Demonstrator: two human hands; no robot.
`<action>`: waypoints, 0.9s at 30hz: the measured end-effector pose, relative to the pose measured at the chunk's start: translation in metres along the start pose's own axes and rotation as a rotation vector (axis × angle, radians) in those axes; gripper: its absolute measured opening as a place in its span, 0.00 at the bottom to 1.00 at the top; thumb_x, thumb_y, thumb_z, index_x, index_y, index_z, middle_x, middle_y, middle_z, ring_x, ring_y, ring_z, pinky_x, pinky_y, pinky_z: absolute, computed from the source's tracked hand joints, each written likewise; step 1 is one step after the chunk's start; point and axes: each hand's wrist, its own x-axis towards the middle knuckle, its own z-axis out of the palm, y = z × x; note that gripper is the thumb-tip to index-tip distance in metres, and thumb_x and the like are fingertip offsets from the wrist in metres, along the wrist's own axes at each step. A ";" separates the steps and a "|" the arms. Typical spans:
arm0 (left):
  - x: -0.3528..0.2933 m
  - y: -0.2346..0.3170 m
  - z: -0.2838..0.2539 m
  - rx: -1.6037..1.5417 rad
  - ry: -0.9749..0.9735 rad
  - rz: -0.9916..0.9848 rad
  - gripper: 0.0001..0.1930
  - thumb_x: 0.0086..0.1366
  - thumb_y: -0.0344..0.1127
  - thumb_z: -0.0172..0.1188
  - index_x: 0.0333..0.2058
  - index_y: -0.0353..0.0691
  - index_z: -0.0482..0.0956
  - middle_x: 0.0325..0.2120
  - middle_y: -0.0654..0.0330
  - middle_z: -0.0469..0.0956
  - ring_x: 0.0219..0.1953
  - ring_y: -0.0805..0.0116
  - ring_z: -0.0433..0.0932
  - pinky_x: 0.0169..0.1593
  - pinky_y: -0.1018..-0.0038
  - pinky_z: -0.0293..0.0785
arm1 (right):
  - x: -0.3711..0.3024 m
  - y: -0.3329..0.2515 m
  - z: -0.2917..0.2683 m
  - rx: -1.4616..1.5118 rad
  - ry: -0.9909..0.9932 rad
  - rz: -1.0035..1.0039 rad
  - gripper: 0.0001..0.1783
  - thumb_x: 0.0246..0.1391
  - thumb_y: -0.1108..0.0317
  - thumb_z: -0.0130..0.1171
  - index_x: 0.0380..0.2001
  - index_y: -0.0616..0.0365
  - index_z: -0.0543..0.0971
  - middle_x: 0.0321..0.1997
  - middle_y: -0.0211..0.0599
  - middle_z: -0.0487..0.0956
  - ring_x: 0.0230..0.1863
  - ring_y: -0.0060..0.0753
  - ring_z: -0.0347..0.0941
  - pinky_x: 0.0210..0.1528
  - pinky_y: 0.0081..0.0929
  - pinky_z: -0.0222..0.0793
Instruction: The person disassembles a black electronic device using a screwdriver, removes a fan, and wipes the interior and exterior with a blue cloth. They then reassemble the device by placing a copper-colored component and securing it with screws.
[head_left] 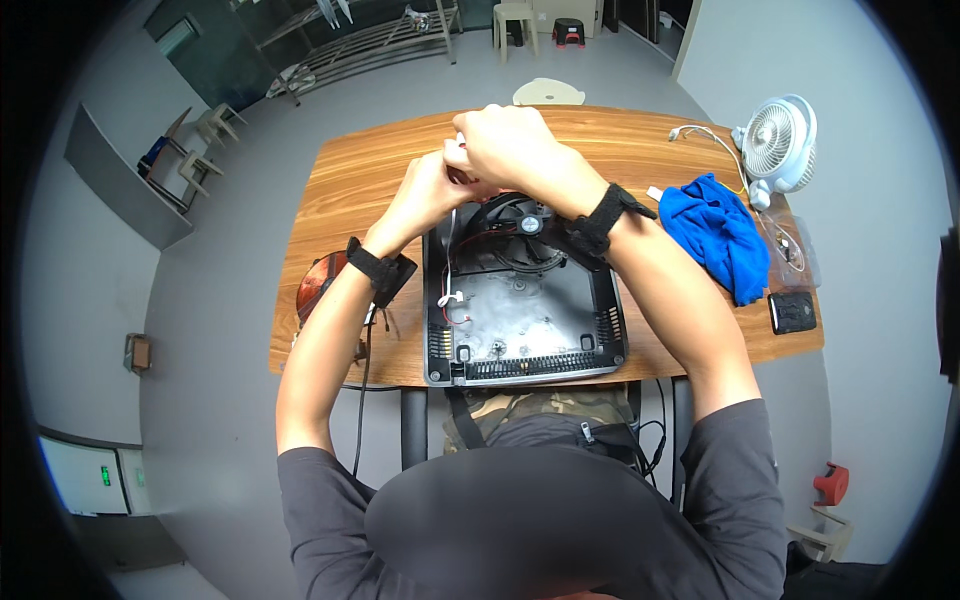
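Forearms [670,290] converge toward 12 o'clock; right hand [505,142], fingers curled, just beside left hand [428,192], at its 2 o'clock.

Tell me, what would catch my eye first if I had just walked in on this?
Probably the crumpled bright-blue cloth on the right side of the brown wood-grain table, with a round white fan just beyond it. Then perhaps the open black squarish housing at the table's near middle, a black-bladed fan inside its far half, and the person's fingers close together near its far end.
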 end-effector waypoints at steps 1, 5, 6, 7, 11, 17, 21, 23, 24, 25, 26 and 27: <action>0.000 -0.004 0.001 -0.011 0.009 0.014 0.14 0.58 0.39 0.73 0.35 0.33 0.85 0.28 0.57 0.86 0.33 0.68 0.85 0.42 0.70 0.79 | -0.001 0.001 -0.003 0.025 -0.012 0.004 0.21 0.59 0.52 0.52 0.34 0.59 0.83 0.28 0.51 0.85 0.33 0.53 0.84 0.39 0.44 0.80; -0.003 -0.008 0.002 -0.029 -0.034 0.052 0.13 0.59 0.36 0.72 0.38 0.33 0.85 0.30 0.55 0.86 0.35 0.68 0.84 0.43 0.70 0.78 | -0.010 0.005 -0.010 0.130 -0.037 -0.034 0.19 0.56 0.53 0.54 0.37 0.60 0.80 0.29 0.50 0.84 0.34 0.54 0.83 0.41 0.48 0.78; -0.005 -0.009 0.000 -0.042 -0.053 0.055 0.13 0.59 0.35 0.71 0.38 0.33 0.85 0.30 0.55 0.86 0.35 0.68 0.84 0.43 0.70 0.78 | -0.012 0.004 -0.011 0.143 -0.069 -0.053 0.20 0.55 0.52 0.55 0.39 0.59 0.77 0.29 0.51 0.83 0.35 0.56 0.81 0.41 0.49 0.76; -0.007 -0.009 -0.001 -0.054 -0.071 0.057 0.13 0.59 0.35 0.71 0.39 0.33 0.85 0.30 0.55 0.86 0.35 0.69 0.84 0.43 0.70 0.78 | -0.012 0.002 -0.013 0.165 -0.078 -0.046 0.21 0.54 0.52 0.55 0.39 0.60 0.78 0.30 0.51 0.84 0.36 0.56 0.82 0.42 0.49 0.77; -0.006 -0.008 0.000 -0.158 -0.061 0.049 0.13 0.59 0.35 0.71 0.38 0.31 0.85 0.29 0.56 0.86 0.33 0.71 0.83 0.42 0.70 0.77 | -0.011 -0.002 -0.015 0.171 -0.075 -0.043 0.24 0.53 0.49 0.57 0.40 0.61 0.80 0.33 0.52 0.85 0.38 0.57 0.83 0.43 0.47 0.79; 0.000 -0.024 0.006 0.026 0.025 0.014 0.14 0.57 0.39 0.75 0.35 0.34 0.85 0.28 0.58 0.86 0.30 0.73 0.81 0.36 0.70 0.77 | -0.007 -0.014 -0.022 -0.065 -0.066 -0.027 0.21 0.54 0.50 0.58 0.31 0.59 0.84 0.28 0.50 0.84 0.33 0.51 0.84 0.40 0.44 0.80; -0.004 -0.011 0.015 0.041 0.135 0.168 0.16 0.55 0.40 0.77 0.34 0.34 0.85 0.23 0.60 0.83 0.28 0.70 0.81 0.36 0.71 0.77 | -0.007 -0.007 -0.001 -0.041 0.039 -0.068 0.21 0.52 0.51 0.60 0.33 0.60 0.82 0.26 0.51 0.83 0.31 0.53 0.83 0.38 0.45 0.79; -0.003 -0.010 0.012 0.033 0.073 0.168 0.15 0.55 0.39 0.77 0.35 0.34 0.85 0.24 0.59 0.83 0.29 0.68 0.82 0.38 0.71 0.77 | -0.007 -0.003 0.006 0.006 0.069 -0.103 0.20 0.51 0.51 0.61 0.33 0.60 0.81 0.26 0.52 0.83 0.31 0.54 0.83 0.38 0.45 0.79; -0.002 -0.010 0.011 0.027 0.045 0.171 0.15 0.55 0.39 0.77 0.35 0.34 0.85 0.25 0.58 0.83 0.30 0.68 0.82 0.38 0.71 0.77 | -0.007 0.000 0.004 0.030 0.061 -0.116 0.20 0.50 0.52 0.61 0.32 0.60 0.80 0.26 0.52 0.83 0.32 0.54 0.82 0.38 0.46 0.79; -0.002 -0.010 0.011 0.028 0.028 0.209 0.15 0.56 0.38 0.76 0.35 0.34 0.85 0.26 0.58 0.83 0.31 0.68 0.82 0.39 0.71 0.77 | -0.008 0.003 0.003 0.053 0.052 -0.128 0.20 0.49 0.52 0.61 0.32 0.60 0.80 0.27 0.52 0.83 0.32 0.55 0.82 0.38 0.46 0.78; -0.003 -0.010 0.011 0.031 0.012 0.247 0.14 0.56 0.38 0.75 0.35 0.34 0.85 0.28 0.57 0.84 0.32 0.68 0.82 0.41 0.71 0.77 | -0.009 0.005 0.003 0.085 0.022 -0.114 0.20 0.49 0.52 0.61 0.33 0.61 0.79 0.27 0.52 0.83 0.33 0.56 0.82 0.39 0.46 0.78; -0.003 -0.011 0.009 0.036 0.000 0.286 0.13 0.57 0.37 0.75 0.35 0.34 0.85 0.29 0.56 0.85 0.33 0.69 0.83 0.42 0.71 0.77 | -0.010 0.007 0.000 0.116 -0.006 -0.103 0.20 0.48 0.52 0.61 0.33 0.61 0.78 0.28 0.53 0.83 0.33 0.56 0.82 0.39 0.47 0.78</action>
